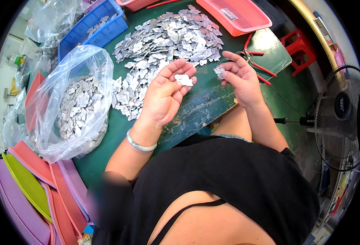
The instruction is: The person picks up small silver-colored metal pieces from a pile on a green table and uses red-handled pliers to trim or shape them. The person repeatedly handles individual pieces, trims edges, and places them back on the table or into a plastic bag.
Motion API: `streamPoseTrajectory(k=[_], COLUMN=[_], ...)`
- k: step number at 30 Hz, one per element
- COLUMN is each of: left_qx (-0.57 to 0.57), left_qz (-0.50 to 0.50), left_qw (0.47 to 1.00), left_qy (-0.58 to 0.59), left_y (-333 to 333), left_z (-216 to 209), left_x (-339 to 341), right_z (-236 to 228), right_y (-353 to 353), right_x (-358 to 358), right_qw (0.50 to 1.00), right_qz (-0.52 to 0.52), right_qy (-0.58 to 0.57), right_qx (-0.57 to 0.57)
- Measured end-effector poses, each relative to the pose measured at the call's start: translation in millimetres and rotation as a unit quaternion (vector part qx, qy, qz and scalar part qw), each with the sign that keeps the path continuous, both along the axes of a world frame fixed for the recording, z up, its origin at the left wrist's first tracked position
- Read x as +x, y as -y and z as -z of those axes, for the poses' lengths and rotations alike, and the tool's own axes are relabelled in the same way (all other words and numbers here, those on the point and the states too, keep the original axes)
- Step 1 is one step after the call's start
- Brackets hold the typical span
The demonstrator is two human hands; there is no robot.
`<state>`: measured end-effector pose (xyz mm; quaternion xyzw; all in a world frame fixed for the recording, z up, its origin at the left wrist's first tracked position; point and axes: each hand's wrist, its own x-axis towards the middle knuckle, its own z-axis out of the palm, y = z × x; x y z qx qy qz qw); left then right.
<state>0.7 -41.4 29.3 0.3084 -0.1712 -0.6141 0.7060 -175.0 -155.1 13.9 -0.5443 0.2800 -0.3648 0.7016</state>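
Observation:
My left hand [162, 100] is palm up above the table, its thumb pressing a small flat silver metal piece [184, 80] with a wavy outline against the fingers. To its right, my right hand [242, 83] pinches silver metal pieces [218, 72] between thumb and fingers, apart from the left hand. How many it holds I cannot tell. Beyond both hands spreads a large heap of similar metal pieces [172, 38], trailing down to the left of my left wrist. A clear plastic bag [100, 61] full of such pieces stands at the left.
On the green table [200, 110], red-handled pliers [253, 55] lie past my right hand. A pink basket [239, 16] and a blue bin [106, 30] stand at the back. Stacked coloured baskets [29, 188] fill the lower left. A fan [339, 116] and a red stool [299, 51] are at the right.

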Motion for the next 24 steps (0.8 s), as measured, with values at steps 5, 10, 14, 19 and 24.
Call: streamPoseTrajectory(k=[5,10,14,19,24], left_qx=[-0.027,-0.044,-0.053,-0.046,-0.047], left_qz=[-0.013,-0.023,-0.028,-0.036,-0.040], left_qw=[0.999,0.997,0.996,0.996,0.993], left_qy=[0.014,0.056,0.071,0.073,0.105], left_y=[1,1,1,3,0], left_z=[6,7,7,7,5], left_x=[-2,-7,-11,-17,-22], right_z=[8,15,33,50,40], right_y=[32,80,102,108,104], right_x=[-28,-62,-86,-96,-94], right_qw=[0.993,0.960,0.876,0.730,0.790], right_qz=[0.076,0.204,0.262,0.293,0.324], right_qy=[-0.051,-0.104,-0.310,-0.436,-0.383], right_qx=[-0.068,-0.159,-0.260,-0.437,-0.352])
